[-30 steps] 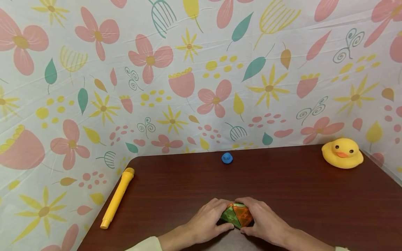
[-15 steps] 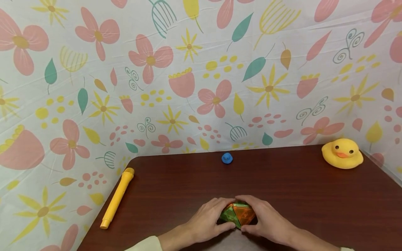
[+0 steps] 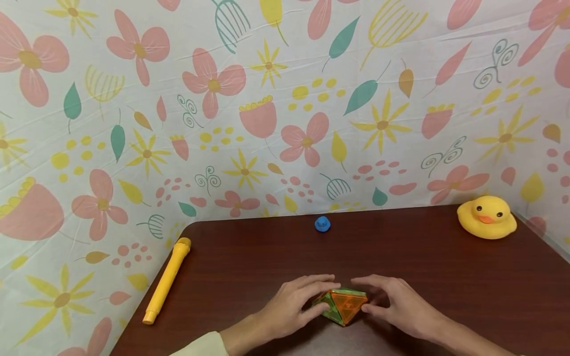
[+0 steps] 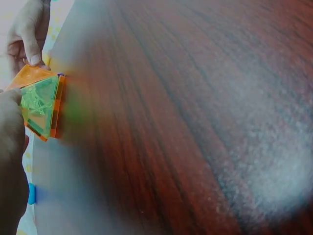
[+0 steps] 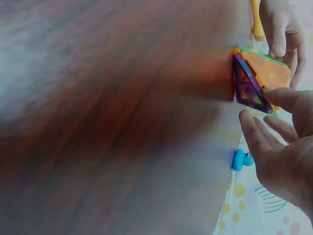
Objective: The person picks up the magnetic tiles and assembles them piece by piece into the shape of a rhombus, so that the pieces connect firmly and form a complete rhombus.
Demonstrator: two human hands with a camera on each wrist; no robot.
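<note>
A small hollow shape of see-through triangular magnetic tiles (image 3: 349, 302) rests at the front middle of the dark wooden table. Its near faces are green and orange, and the right wrist view shows a purple tile (image 5: 248, 88) on another side. My left hand (image 3: 296, 304) holds its left end, thumb on the green face and fingers reaching over the top. At the other end, my right hand (image 3: 403, 304) has its fingers spread, with the thumb tip right at the orange corner. The left wrist view shows the green face (image 4: 39, 100) framed by orange edges.
A yellow toy microphone (image 3: 166, 281) lies along the table's left edge. Near the back edge sits a little blue duck (image 3: 322, 224), and a larger yellow duck (image 3: 486, 217) is at the back right corner. Flowered cloth (image 3: 267, 163) hangs behind and to the sides.
My right hand has loosened and drawn off to the right, uncovering more of the orange face. The left hand's fingers have straightened somewhat, its thumb rising onto the green face.
</note>
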